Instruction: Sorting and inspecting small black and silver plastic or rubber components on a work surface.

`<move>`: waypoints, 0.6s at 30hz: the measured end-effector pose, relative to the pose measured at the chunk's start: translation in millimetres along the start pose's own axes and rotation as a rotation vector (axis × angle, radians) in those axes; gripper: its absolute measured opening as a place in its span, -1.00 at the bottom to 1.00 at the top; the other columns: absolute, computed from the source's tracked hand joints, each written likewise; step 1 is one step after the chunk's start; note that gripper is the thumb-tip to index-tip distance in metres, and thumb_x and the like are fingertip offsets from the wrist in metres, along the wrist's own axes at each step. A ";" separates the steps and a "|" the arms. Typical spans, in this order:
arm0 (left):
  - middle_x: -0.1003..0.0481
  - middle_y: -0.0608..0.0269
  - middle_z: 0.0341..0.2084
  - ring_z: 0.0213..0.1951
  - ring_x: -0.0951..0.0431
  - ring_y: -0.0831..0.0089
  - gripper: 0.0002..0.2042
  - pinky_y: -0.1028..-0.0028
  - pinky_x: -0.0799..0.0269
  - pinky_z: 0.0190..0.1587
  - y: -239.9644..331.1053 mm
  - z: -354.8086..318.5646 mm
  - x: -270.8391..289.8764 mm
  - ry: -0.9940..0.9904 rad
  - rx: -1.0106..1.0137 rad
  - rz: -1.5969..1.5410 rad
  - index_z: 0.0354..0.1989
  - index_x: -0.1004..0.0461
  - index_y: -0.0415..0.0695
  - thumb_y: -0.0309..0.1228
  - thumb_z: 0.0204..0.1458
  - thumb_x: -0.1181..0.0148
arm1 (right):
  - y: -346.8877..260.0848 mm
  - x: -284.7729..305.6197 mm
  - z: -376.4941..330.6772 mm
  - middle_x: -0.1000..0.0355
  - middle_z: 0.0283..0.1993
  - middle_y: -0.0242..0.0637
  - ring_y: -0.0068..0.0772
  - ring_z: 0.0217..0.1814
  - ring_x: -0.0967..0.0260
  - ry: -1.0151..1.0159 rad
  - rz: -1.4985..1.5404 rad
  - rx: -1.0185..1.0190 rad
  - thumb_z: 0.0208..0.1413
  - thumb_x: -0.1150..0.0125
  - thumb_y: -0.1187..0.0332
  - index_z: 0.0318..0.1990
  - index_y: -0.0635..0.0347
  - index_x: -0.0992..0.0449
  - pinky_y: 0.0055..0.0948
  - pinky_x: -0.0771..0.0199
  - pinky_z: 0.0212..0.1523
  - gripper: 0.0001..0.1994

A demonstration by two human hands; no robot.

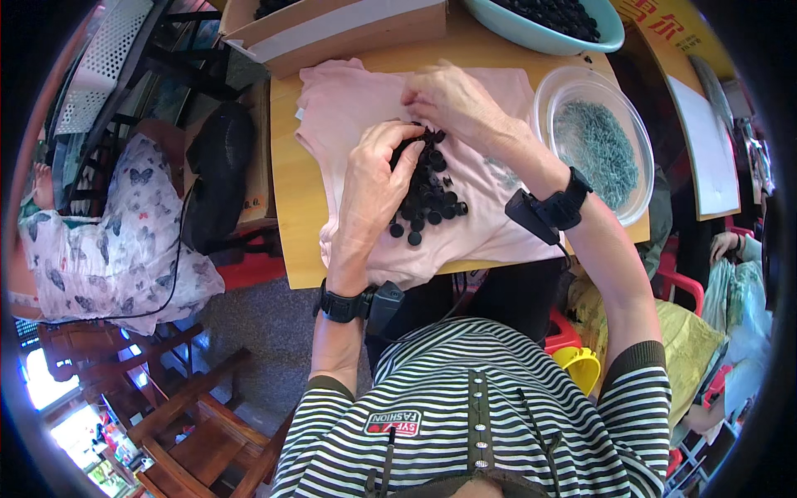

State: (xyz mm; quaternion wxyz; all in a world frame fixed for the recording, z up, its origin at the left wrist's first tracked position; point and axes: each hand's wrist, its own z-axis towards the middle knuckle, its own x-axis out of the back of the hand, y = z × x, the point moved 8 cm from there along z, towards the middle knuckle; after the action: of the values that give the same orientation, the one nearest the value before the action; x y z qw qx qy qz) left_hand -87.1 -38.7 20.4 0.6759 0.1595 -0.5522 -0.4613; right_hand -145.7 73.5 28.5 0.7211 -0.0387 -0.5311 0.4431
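A pile of small round black plastic caps (433, 184) lies on a pink garment (349, 108) spread over the table. At the pile's upper left side, my left hand (374, 170) is curled, with thumb and forefinger closed on a small black cap at its edge. Just beyond the pile, my right hand (457, 104) hovers over the cloth, fingers bent and drawn together; what they hold, if anything, is hidden. To the right of it stands a clear round plastic tub (544, 108) with many small blue-green pieces (602, 153) in it.
At the table's (292, 207) far edge sit a cardboard box (332, 37) and a pale blue basin (515, 29) holding black parts. Wooden stools (207, 432) stand at lower left. A cloth with butterfly prints (124, 232) hangs at left. Another person's hand (726, 245) shows far right.
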 end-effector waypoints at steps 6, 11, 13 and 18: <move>-0.55 0.01 -0.17 -0.04 -0.51 0.14 -0.82 0.34 -0.38 0.04 12.2 -9.3 -8.5 0.008 -0.069 -0.051 -0.20 -0.56 -0.25 -0.46 0.04 -0.21 | -9.7 57.4 -42.4 -0.49 -0.36 0.00 -0.04 -0.30 -0.49 0.081 0.168 -0.271 0.03 -0.17 0.43 -0.21 0.34 -0.53 -0.28 -0.48 -0.25 -0.81; -0.57 0.05 -0.21 -0.07 -0.53 0.21 -0.85 0.38 -0.39 0.02 20.9 -10.3 -19.9 -0.114 -0.074 -0.001 -0.25 -0.59 -0.23 -0.45 0.04 -0.23 | -27.1 51.6 -121.5 -0.46 -0.29 -0.08 -0.08 -0.27 -0.46 0.005 0.163 -0.336 0.05 -0.19 0.48 -0.24 0.29 -0.53 -0.27 -0.43 -0.23 -0.87; -0.58 0.11 -0.27 -0.13 -0.53 0.22 -0.87 0.36 -0.40 -0.04 29.7 -7.1 -18.9 -0.071 -0.111 0.135 -0.29 -0.60 -0.23 -0.45 0.04 -0.23 | -33.1 43.5 -140.9 -0.46 -0.30 -0.11 -0.08 -0.26 -0.45 -0.018 0.203 -0.461 0.04 -0.21 0.46 -0.27 0.25 -0.50 -0.27 -0.43 -0.22 -0.88; -0.55 0.30 -0.32 -0.15 -0.45 0.26 -0.91 0.34 -0.32 -0.05 46.8 6.8 -32.7 0.002 -0.259 0.316 -0.38 -0.60 -0.15 -0.45 -0.06 -0.27 | -39.6 28.4 -156.7 -0.40 -0.32 -0.18 -0.11 -0.24 -0.42 0.039 0.126 -0.350 0.00 -0.25 0.43 -0.30 0.17 -0.49 -0.26 -0.41 -0.20 -0.89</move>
State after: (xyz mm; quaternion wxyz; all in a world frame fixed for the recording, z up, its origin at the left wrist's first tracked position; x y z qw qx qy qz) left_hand -71.1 13.9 37.1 0.7554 -0.0168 -0.5055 -0.4166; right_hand 4.6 133.9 2.2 0.6844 -0.2054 -0.5825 0.3875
